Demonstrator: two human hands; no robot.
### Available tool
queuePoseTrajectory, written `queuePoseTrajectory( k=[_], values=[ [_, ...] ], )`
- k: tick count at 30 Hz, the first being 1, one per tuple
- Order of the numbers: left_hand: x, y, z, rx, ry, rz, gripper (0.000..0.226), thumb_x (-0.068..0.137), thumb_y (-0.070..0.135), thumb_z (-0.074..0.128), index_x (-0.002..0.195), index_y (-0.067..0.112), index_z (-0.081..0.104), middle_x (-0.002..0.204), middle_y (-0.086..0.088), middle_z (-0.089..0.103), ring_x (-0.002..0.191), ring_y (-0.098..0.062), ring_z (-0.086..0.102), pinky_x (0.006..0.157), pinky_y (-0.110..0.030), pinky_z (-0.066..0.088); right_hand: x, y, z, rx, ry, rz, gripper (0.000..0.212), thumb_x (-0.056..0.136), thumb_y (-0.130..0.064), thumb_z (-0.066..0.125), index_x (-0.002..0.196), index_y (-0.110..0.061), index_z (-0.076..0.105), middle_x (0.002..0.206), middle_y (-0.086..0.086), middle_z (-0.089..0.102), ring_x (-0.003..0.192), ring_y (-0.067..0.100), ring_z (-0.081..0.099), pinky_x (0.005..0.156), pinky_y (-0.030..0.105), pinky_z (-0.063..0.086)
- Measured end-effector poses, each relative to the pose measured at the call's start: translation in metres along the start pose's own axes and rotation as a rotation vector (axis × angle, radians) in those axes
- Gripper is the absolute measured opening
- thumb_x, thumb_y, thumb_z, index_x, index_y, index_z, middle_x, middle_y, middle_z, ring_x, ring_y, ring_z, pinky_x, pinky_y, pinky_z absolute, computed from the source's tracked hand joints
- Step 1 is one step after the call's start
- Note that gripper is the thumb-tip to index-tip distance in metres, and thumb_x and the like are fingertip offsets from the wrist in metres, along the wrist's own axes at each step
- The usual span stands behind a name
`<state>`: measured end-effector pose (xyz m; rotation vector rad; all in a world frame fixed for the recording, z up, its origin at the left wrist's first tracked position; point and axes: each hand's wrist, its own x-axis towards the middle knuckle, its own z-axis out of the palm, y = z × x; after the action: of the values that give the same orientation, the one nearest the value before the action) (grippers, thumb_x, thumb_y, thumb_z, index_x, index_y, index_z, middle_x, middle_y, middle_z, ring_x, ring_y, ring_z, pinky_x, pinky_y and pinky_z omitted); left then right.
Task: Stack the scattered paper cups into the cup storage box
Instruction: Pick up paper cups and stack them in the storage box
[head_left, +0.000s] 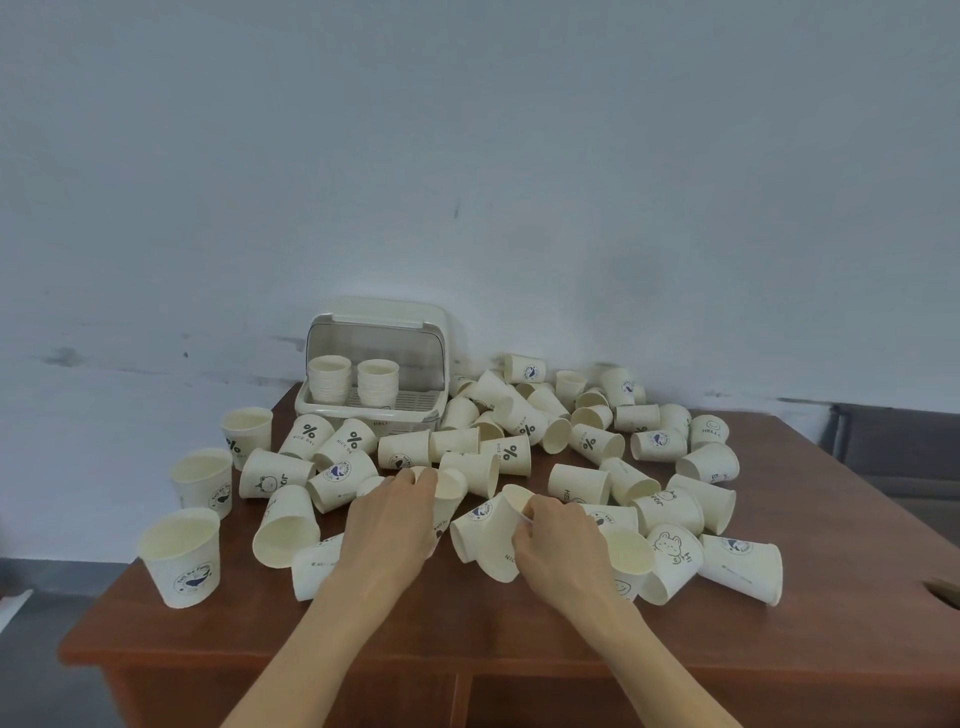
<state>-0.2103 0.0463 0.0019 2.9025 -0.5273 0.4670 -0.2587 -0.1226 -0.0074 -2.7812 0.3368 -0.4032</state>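
Both hands reach into the pile of paper cups near the front middle of the table (467, 639). Left hand (395, 525) is curled round a cup (449, 493) that stands tilted among the others, fingers wrapped over its side near the rim. Right hand (558, 540) pinches the rim of a cup lying on its side (485, 535), thumb and fingers closed on the edge; another cup's mouth (517, 496) sits just behind the fingertips.

Storage box (371, 364) stands at the back left of the table against the wall (467, 156), lid raised. Inside it, two short stacks of cups: left stack (329, 379), right stack (377, 382), side by side on the slotted tray, mouths up.

Scattered cups cover most of the table from the left edge to the right. Most lie on their sides; several touch or lean on each other. Upright ones at the left: a large one at the front left corner (182, 556), one behind it (202, 483), one further back (247, 436). Cups with a percent mark (306, 436) lie just in front of the box. A dense heap (524, 410) lies to the right of the box. At the right front, a cup with a bunny drawing (672, 561) lies beside another tipped cup (740, 569).
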Motion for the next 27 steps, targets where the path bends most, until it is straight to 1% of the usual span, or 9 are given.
queuePoseTrajectory(
  k=[2, 6, 9, 14, 17, 19, 21, 24, 27],
  values=[
    [0.002, -0.001, 0.0, -0.014, 0.016, -0.005, 0.024, 0.095, 0.016, 0.045, 0.118, 0.02, 0.044, 0.108, 0.003, 0.053, 0.099, -0.019, 0.055, 0.063, -0.03, 0.033, 0.002, 0.0, -0.001, 0.001, 0.003, 0.0, 0.01, 0.09, -0.023, 0.041, 0.082, -0.018, 0.044, 0.088, 0.006, 0.06, 0.076, 0.025, 0.047, 0.061, 0.033, 0.033],
    [0.008, -0.006, 0.0, -0.057, 0.054, -0.015, 0.019, 0.097, 0.018, 0.041, 0.115, 0.02, 0.045, 0.105, 0.003, 0.054, 0.095, -0.019, 0.056, 0.062, -0.03, 0.034, 0.013, -0.004, -0.003, 0.026, 0.019, -0.023, 0.013, 0.087, -0.022, 0.042, 0.075, -0.017, 0.045, 0.08, 0.004, 0.058, 0.076, 0.025, 0.054, 0.06, 0.033, 0.039],
    [0.016, -0.011, -0.002, -0.086, 0.09, -0.025, 0.015, 0.097, 0.018, 0.038, 0.11, 0.02, 0.047, 0.099, 0.004, 0.054, 0.09, -0.019, 0.057, 0.062, -0.03, 0.036, 0.025, -0.015, -0.009, 0.01, 0.038, -0.059, 0.014, 0.088, -0.02, 0.042, 0.075, -0.016, 0.045, 0.076, 0.003, 0.054, 0.073, 0.024, 0.05, 0.058, 0.033, 0.035],
    [0.032, -0.023, -0.009, -0.103, 0.142, -0.037, 0.011, 0.098, 0.02, 0.039, 0.105, 0.021, 0.047, 0.098, 0.006, 0.055, 0.084, -0.018, 0.057, 0.061, -0.029, 0.038, 0.046, -0.031, -0.012, -0.007, 0.073, -0.094, 0.013, 0.089, -0.019, 0.042, 0.079, -0.015, 0.05, 0.076, 0.003, 0.055, 0.071, 0.025, 0.05, 0.059, 0.033, 0.035],
    [0.042, -0.033, -0.012, -0.124, 0.186, -0.065, 0.01, 0.097, 0.021, 0.04, 0.102, 0.02, 0.049, 0.093, 0.006, 0.055, 0.08, -0.018, 0.056, 0.06, -0.031, 0.042, 0.058, -0.037, -0.01, -0.017, 0.079, -0.097, 0.013, 0.088, -0.019, 0.042, 0.084, -0.015, 0.054, 0.079, 0.004, 0.057, 0.071, 0.026, 0.05, 0.059, 0.033, 0.035],
    [0.046, -0.04, -0.013, -0.142, 0.212, -0.086, 0.01, 0.098, 0.025, 0.04, 0.101, 0.02, 0.048, 0.093, 0.005, 0.056, 0.081, -0.019, 0.057, 0.062, -0.033, 0.045, 0.065, -0.04, -0.008, -0.01, 0.078, -0.112, 0.012, 0.086, -0.019, 0.042, 0.078, -0.016, 0.05, 0.078, 0.004, 0.057, 0.071, 0.026, 0.051, 0.058, 0.033, 0.036],
    [0.05, -0.046, -0.013, -0.158, 0.234, -0.11, 0.011, 0.098, 0.027, 0.04, 0.101, 0.021, 0.048, 0.092, 0.005, 0.057, 0.081, -0.018, 0.057, 0.063, -0.033, 0.047, 0.072, -0.044, -0.005, 0.004, 0.068, -0.119, 0.015, 0.086, -0.018, 0.042, 0.071, -0.018, 0.042, 0.075, 0.004, 0.057, 0.071, 0.025, 0.054, 0.056, 0.032, 0.037],
    [0.055, -0.056, -0.013, -0.172, 0.252, -0.132, 0.01, 0.097, 0.027, 0.041, 0.1, 0.021, 0.048, 0.09, 0.005, 0.057, 0.079, -0.018, 0.057, 0.065, -0.034, 0.049, 0.084, -0.05, -0.003, 0.024, 0.053, -0.123, 0.012, 0.086, -0.018, 0.042, 0.075, -0.016, 0.048, 0.075, 0.004, 0.058, 0.072, 0.025, 0.056, 0.058, 0.033, 0.043],
    [0.062, -0.067, -0.01, -0.194, 0.256, -0.166, 0.01, 0.097, 0.027, 0.041, 0.099, 0.02, 0.048, 0.089, 0.005, 0.055, 0.08, -0.019, 0.055, 0.064, -0.034, 0.047, 0.097, -0.06, 0.0, -0.002, 0.049, -0.153, 0.013, 0.086, -0.017, 0.043, 0.076, -0.014, 0.05, 0.074, 0.003, 0.058, 0.069, 0.022, 0.052, 0.053, 0.031, 0.035]
  ],
)
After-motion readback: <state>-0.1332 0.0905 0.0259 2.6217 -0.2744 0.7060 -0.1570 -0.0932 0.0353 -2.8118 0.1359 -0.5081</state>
